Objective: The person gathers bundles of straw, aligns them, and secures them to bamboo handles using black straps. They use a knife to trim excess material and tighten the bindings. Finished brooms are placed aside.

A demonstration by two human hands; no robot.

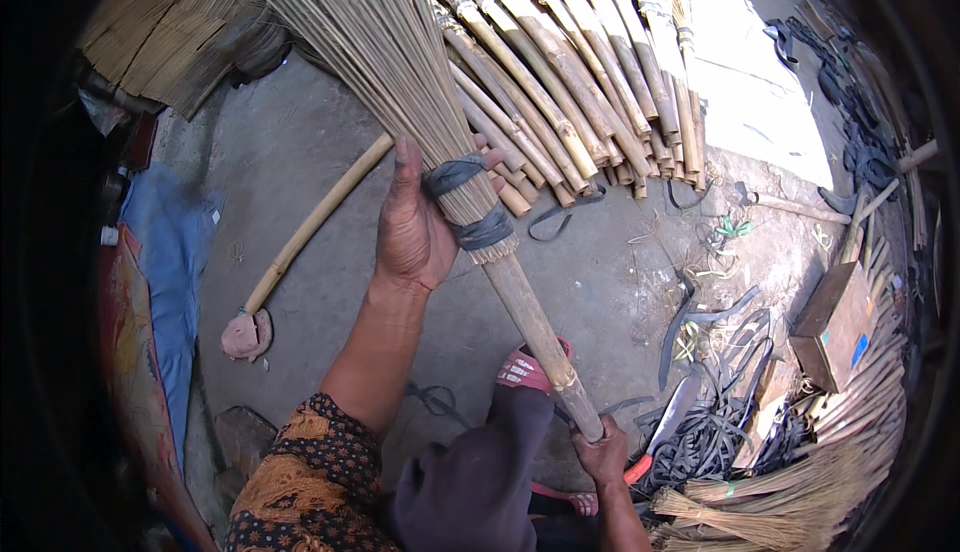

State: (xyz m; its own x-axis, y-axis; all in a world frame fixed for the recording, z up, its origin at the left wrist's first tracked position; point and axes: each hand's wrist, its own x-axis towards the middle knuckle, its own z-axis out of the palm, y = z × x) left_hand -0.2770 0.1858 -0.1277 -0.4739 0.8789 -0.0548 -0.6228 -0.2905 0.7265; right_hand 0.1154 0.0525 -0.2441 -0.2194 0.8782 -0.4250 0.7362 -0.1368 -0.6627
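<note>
A stick broom (528, 307) slants across the middle of the head view, its bristles up and to the left, its bamboo handle down to the right. Two dark rubber bands (482, 230) bind the bristles round the handle's upper end. My left hand (412, 227) cradles this bound neck, thumb on the near side and fingertips showing past the far side. My right hand (602, 450) is wrapped round the handle's lower end. Close by that hand lies a knife (673, 414) with an orange-red grip, on a heap of dark rubber strips (700, 444).
Several finished brooms (570, 142) are piled ahead, handles toward me. A curved bamboo stick (320, 217) with a pinkish lump lies left, near blue cloth (170, 292). On the right are a hammer (790, 204), a wooden box (835, 327) and loose bristle bundles (760, 512).
</note>
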